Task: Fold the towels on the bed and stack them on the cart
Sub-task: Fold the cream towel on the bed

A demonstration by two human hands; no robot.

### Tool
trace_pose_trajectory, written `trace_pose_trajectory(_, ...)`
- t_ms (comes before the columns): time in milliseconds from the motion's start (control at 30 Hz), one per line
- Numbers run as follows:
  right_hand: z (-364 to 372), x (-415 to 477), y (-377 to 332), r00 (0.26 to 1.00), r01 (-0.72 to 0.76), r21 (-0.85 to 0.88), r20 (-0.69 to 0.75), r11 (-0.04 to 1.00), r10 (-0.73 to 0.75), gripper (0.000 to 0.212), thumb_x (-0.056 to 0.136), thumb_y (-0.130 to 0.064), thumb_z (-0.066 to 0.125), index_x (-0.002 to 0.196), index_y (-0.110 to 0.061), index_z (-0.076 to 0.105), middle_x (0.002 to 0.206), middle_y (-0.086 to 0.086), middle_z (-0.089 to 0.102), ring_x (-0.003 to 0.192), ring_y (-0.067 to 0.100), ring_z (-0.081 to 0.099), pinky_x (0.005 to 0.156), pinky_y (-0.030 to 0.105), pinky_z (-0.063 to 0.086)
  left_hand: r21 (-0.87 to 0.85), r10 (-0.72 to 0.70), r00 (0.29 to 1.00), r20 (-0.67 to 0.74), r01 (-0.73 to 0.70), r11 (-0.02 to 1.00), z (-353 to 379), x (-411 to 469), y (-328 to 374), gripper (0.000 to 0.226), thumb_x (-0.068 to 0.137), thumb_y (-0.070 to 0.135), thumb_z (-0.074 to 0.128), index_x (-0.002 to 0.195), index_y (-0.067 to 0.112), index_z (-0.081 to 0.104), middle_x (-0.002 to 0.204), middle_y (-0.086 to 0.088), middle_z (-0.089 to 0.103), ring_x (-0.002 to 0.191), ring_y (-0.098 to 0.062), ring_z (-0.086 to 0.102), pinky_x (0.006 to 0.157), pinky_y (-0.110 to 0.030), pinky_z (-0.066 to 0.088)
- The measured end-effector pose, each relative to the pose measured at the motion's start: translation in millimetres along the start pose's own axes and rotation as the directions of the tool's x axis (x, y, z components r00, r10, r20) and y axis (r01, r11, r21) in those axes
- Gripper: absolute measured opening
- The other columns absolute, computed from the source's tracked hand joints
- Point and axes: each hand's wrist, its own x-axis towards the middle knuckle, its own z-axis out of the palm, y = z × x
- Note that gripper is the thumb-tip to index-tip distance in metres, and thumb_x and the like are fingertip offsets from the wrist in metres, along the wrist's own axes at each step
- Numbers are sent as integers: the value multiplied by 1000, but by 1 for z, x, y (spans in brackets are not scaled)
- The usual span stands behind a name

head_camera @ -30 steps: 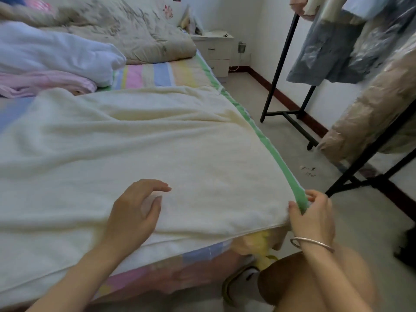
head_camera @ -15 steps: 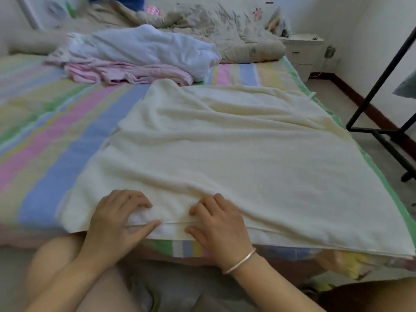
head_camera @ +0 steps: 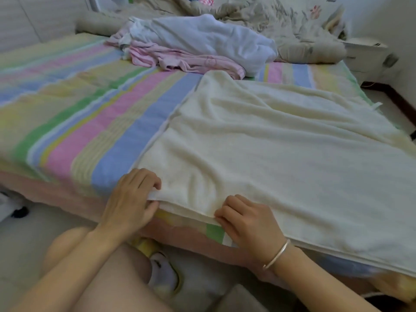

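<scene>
Two layers show along the near hem of the cream towel (head_camera: 281,154), which lies spread over the right side of the striped bed (head_camera: 90,109), with soft creases running across its nap. The left hand (head_camera: 130,199) pinches its near left corner, fingers above and thumb beneath. The right hand (head_camera: 247,219), close beside, pinches the same hem at the mattress edge.
</scene>
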Motion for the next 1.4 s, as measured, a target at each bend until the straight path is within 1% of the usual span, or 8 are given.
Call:
trace_pose_trajectory(433, 7, -12, -23, 990, -134, 42, 47, 990, 132, 11, 91, -28, 58, 84, -23, 64, 82, -7, 56, 68, 13, 54, 43, 31, 43, 155, -193, 967, 167, 167, 974, 3, -29, -25, 33, 57, -1, 62, 81, 19, 51, 81, 4, 45, 75, -21, 49, 48, -28, 31)
trace_pose_trajectory(600, -21, -12, 10, 954, -285, 7, -100, 958, 284, 22, 90, -24, 51, 104, -18, 68, 111, 1, 62, 100, 23, 58, 77, 37, 49, 14, -279, 947, 161, 280, 960, -20, -7, -4, 21, 72, 23, 41, 79, 28, 60, 79, 10, 59, 73, -17, 59, 56, -31, 45)
trace_pose_trajectory(733, -35, -34, 53, 755, -585, -338, 107, 737, 647, 68, 93, -57, 11, 150, -25, 30, 159, 4, 20, 148, 24, 11, 118, 44, 5, -108, -139, 988, -62, 132, 985, -5, 41, 73, 27, 82, 7, 52, 102, 19, 66, 103, 3, 65, 92, -17, 60, 73, -32, 48)
trace_pose_trajectory(833, -49, -86, 72, 542, -691, -414, 246, 593, 804, 87, 75, -69, -20, 153, -32, -9, 160, -3, -18, 146, 17, -20, 117, 42, -16, -194, 31, 999, 20, -27, 981, 28, 72, 128, 39, 88, 16, 53, 127, 18, 59, 135, 0, 56, 123, -18, 50, 102, -36, 40)
trace_pose_trajectory(1000, -84, -166, 69, 393, -765, -475, 189, 434, 900, 81, 75, -70, -21, 148, -33, -22, 154, -9, -30, 141, 12, -31, 115, 38, -22, -152, 171, 936, 307, -129, 980, 80, 84, 172, 65, 94, 46, 12, 152, 21, 29, 162, -1, 15, 150, -15, 6, 123, -36, 7)
trace_pose_trajectory(1167, -108, -203, 87, 282, -916, -292, 15, 274, 959, 77, 91, -62, 3, 154, -19, 7, 162, 0, 0, 149, 14, -4, 121, 39, -1, 55, 110, 884, 455, -151, 987, 96, 73, 169, 75, 88, 52, -13, 156, 24, 0, 162, 2, -8, 150, -13, -7, 122, -36, -4)
trace_pose_trajectory(1300, -118, -215, 96, 382, -923, -162, -274, 349, 883, 55, 90, -30, 29, 138, -14, 49, 150, 10, 39, 141, 28, 31, 115, 44, 20, -13, 17, 943, 331, -14, 1000, 89, 86, 186, 57, 95, 36, 25, 147, 19, 41, 156, -4, 34, 143, -21, 31, 119, -39, 22)
trace_pose_trajectory(1400, -134, -231, 113, 286, -957, -145, -321, 252, 903, 42, 94, -14, 39, 134, -15, 51, 148, 9, 39, 139, 29, 30, 114, 44, 20, -145, 35, 980, 198, -6, 989, 93, 99, 219, 42, 89, 20, 47, 128, 11, 61, 137, -10, 55, 126, -28, 51, 108, -42, 35)
